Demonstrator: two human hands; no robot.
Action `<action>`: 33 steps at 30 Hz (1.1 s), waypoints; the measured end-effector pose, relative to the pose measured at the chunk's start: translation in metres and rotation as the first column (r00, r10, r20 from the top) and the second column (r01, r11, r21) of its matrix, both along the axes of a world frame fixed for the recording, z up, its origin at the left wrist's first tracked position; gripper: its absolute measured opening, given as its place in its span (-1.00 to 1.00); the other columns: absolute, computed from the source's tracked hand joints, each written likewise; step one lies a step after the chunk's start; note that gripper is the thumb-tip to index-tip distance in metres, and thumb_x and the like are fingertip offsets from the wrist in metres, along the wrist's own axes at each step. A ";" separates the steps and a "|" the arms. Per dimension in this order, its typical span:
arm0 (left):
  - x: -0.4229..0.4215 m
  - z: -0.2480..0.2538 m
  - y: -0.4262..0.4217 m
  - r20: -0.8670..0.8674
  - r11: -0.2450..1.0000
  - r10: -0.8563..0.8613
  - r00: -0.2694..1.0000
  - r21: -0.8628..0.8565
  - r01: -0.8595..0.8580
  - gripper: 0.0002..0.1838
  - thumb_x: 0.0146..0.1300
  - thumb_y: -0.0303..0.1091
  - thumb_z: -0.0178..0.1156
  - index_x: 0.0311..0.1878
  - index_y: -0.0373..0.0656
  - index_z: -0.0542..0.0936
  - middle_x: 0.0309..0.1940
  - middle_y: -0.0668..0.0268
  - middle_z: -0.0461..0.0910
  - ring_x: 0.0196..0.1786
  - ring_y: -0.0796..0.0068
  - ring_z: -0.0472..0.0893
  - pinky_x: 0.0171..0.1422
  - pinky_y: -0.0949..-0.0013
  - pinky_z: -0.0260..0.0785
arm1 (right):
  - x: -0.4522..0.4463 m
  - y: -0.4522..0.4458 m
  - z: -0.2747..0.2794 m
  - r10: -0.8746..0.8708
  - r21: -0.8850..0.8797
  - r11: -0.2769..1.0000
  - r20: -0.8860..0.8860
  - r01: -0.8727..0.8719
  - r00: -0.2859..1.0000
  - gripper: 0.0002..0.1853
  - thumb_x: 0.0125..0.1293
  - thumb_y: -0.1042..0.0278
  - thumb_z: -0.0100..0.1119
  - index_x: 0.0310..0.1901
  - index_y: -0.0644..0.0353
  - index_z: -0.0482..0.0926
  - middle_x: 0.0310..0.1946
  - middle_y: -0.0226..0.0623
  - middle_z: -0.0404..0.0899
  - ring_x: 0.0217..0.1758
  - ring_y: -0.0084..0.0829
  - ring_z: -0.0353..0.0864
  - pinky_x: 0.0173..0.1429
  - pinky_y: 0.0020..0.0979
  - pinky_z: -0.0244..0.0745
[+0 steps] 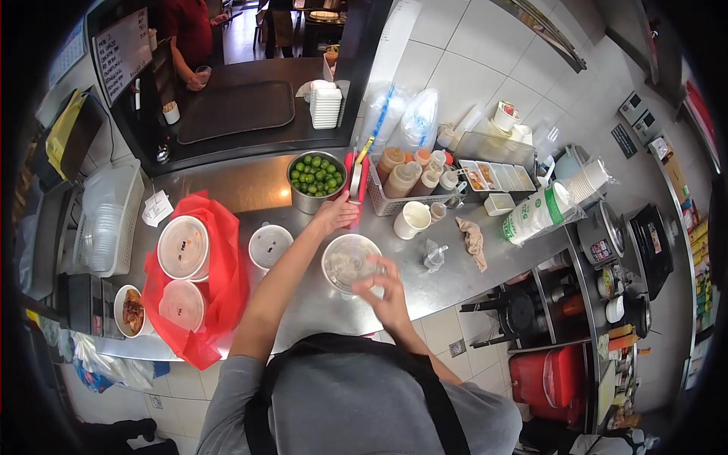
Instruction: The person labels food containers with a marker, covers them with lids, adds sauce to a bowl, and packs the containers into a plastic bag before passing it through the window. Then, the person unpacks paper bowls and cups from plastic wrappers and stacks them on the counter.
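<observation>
Your left hand [331, 218] touches the dispenser [354, 186], its grip unclear; your right hand [388, 296], fingers apart, hovers over the bowl [343, 264] near the front edge of the table [455, 282], likely flexible, slick-lidded, best held under its rim

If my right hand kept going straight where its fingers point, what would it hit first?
Your right hand would probably meet the round white bowl with a clear plastic lid first, though depth is hard to judge.
</observation>
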State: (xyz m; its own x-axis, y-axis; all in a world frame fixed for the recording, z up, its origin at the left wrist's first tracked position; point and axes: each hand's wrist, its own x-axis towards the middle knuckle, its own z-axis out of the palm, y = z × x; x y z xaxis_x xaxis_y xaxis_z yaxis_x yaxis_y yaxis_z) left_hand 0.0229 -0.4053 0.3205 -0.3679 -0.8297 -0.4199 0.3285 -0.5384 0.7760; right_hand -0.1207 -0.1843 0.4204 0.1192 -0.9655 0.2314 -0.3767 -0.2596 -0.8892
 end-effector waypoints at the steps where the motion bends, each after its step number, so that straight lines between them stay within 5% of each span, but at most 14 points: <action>1: -0.002 -0.001 -0.002 0.035 0.999 0.023 0.999 -0.047 -0.021 -0.47 0.19 0.03 0.13 -0.09 -0.35 0.54 -0.17 0.14 0.60 -0.11 0.37 0.61 0.02 0.37 0.43 | -0.002 0.011 0.001 0.033 0.047 0.998 0.054 -0.035 0.998 -0.91 -0.01 0.38 0.36 -0.49 0.16 0.65 0.11 -0.26 0.28 0.24 -0.28 0.20 0.31 -0.24 0.02; 3: -0.008 -0.008 -0.002 0.105 0.989 0.068 0.992 -0.134 -0.054 -0.54 0.14 -0.10 0.25 -0.14 -0.38 0.56 -0.22 0.14 0.62 -0.19 0.40 0.63 -0.06 0.43 0.48 | -0.004 0.025 0.001 0.085 0.141 0.984 0.170 -0.110 0.982 -0.90 -0.03 0.37 0.38 -0.49 0.14 0.65 0.04 -0.28 0.32 0.18 -0.30 0.23 0.27 -0.26 0.05; 4: -0.010 -0.014 -0.006 0.072 0.985 0.139 0.988 -0.115 -0.130 -0.73 0.05 -0.36 0.30 -0.27 -0.38 0.59 -0.35 0.14 0.63 -0.35 0.43 0.65 -0.19 0.51 0.53 | -0.006 0.024 -0.001 0.107 0.120 0.985 0.135 -0.123 0.985 -0.90 -0.01 0.38 0.38 -0.48 0.16 0.64 -0.05 -0.31 0.32 0.15 -0.34 0.25 0.25 -0.32 0.08; 7: -0.017 -0.023 -0.009 0.180 0.961 0.214 0.960 -0.217 -0.174 -0.86 0.02 -0.49 0.24 -0.36 -0.39 0.59 -0.43 0.12 0.63 -0.46 0.40 0.64 -0.25 0.49 0.55 | -0.005 0.023 -0.007 0.091 0.202 0.968 0.259 -0.147 0.962 -0.93 0.03 0.43 0.34 -0.46 0.19 0.64 -0.04 -0.36 0.29 0.16 -0.43 0.22 0.32 -0.34 -0.02; 12: -0.029 -0.017 -0.006 0.540 0.906 0.373 0.755 -0.387 -0.171 -0.84 -0.13 -0.39 0.26 -0.70 -0.27 0.59 -0.68 0.28 0.59 -0.53 0.59 0.62 -0.36 0.52 0.48 | -0.009 0.026 -0.014 0.018 0.290 0.950 0.326 -0.118 0.945 -0.95 0.05 0.48 0.32 -0.45 0.23 0.64 -0.06 -0.38 0.27 0.11 -0.50 0.24 0.24 -0.44 0.10; 15: -0.020 -0.027 -0.004 0.271 0.910 0.305 0.913 -0.365 -0.195 -0.86 -0.03 -0.40 0.26 -0.60 -0.27 0.62 -0.60 0.26 0.62 -0.50 0.52 0.63 -0.36 0.51 0.49 | -0.015 0.035 -0.012 -0.036 0.355 0.929 0.372 -0.107 0.928 -0.92 0.05 0.44 0.34 -0.46 0.23 0.63 -0.09 -0.37 0.29 0.04 -0.52 0.30 0.16 -0.46 0.20; 16: -0.016 -0.027 -0.002 0.036 0.945 0.236 0.971 -0.243 -0.220 -0.87 0.07 -0.39 0.26 -0.37 -0.26 0.61 -0.43 0.25 0.64 -0.37 0.46 0.65 -0.30 0.47 0.50 | -0.019 0.037 -0.010 -0.054 0.375 0.921 0.386 -0.103 0.921 -0.90 0.04 0.41 0.35 -0.46 0.22 0.63 -0.11 -0.37 0.30 0.01 -0.52 0.33 0.13 -0.46 0.24; 19: -0.002 0.026 0.023 -0.164 0.932 0.249 0.954 -0.229 -0.283 -0.78 0.16 -0.40 0.22 -0.13 -0.24 0.54 -0.19 0.22 0.61 -0.19 0.48 0.63 -0.14 0.50 0.47 | -0.034 0.045 -0.016 -0.124 0.439 0.897 0.375 -0.058 0.919 -0.90 0.06 0.40 0.33 -0.47 0.22 0.63 -0.11 -0.37 0.30 -0.03 -0.57 0.34 0.04 -0.50 0.29; 24: 0.005 0.028 0.049 -0.083 0.807 0.349 0.934 -0.480 -0.344 -0.56 0.02 -0.52 0.31 -0.01 -0.14 0.41 -0.37 0.43 0.48 -0.29 0.66 0.48 -0.24 0.54 0.36 | -0.051 0.041 -0.049 -0.203 0.482 0.876 0.323 0.024 0.924 -0.84 0.07 0.34 0.32 -0.55 0.20 0.61 -0.27 -0.33 0.44 -0.06 -0.49 0.35 0.06 -0.44 0.20; 27: 0.009 0.019 0.053 0.015 0.627 0.477 0.879 -0.707 -0.328 -0.57 0.02 -0.55 0.30 -0.02 -0.14 0.40 -0.42 0.44 0.47 -0.36 0.69 0.47 -0.30 0.56 0.34 | -0.061 0.037 -0.077 -0.229 0.542 0.840 0.329 0.015 0.916 -0.82 0.13 0.36 0.26 -0.55 0.23 0.58 -0.26 -0.33 0.45 -0.20 -0.54 0.40 0.00 -0.49 0.23; 30: 0.017 -0.008 0.054 0.274 0.657 0.499 0.822 -0.738 -0.153 -0.55 0.02 -0.55 0.30 -0.01 -0.14 0.37 -0.47 0.45 0.45 -0.42 0.70 0.45 -0.36 0.56 0.33 | -0.067 0.028 -0.105 -0.277 0.572 0.816 0.268 0.080 0.923 -0.78 0.14 0.31 0.26 -0.55 0.24 0.56 -0.32 -0.36 0.48 -0.29 -0.57 0.41 -0.10 -0.53 0.25; 33: 0.016 -0.041 0.065 0.174 0.767 0.367 0.914 -0.612 -0.192 -0.56 0.04 -0.55 0.28 -0.02 -0.13 0.35 -0.52 0.45 0.44 -0.46 0.68 0.45 -0.41 0.54 0.34 | -0.069 0.010 -0.127 -0.216 0.570 0.818 0.184 0.075 0.959 -0.77 0.15 0.27 0.26 -0.50 0.26 0.57 -0.37 -0.39 0.49 -0.33 -0.60 0.41 -0.14 -0.55 0.27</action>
State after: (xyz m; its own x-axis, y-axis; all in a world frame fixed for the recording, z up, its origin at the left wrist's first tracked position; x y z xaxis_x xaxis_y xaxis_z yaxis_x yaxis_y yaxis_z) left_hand 0.0394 -0.3405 0.2794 -0.0268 -0.9924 0.1200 0.1259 0.1158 0.9853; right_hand -0.1897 -0.1739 0.2932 -0.0214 -0.9390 -0.3433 -0.1378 0.3428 -0.9292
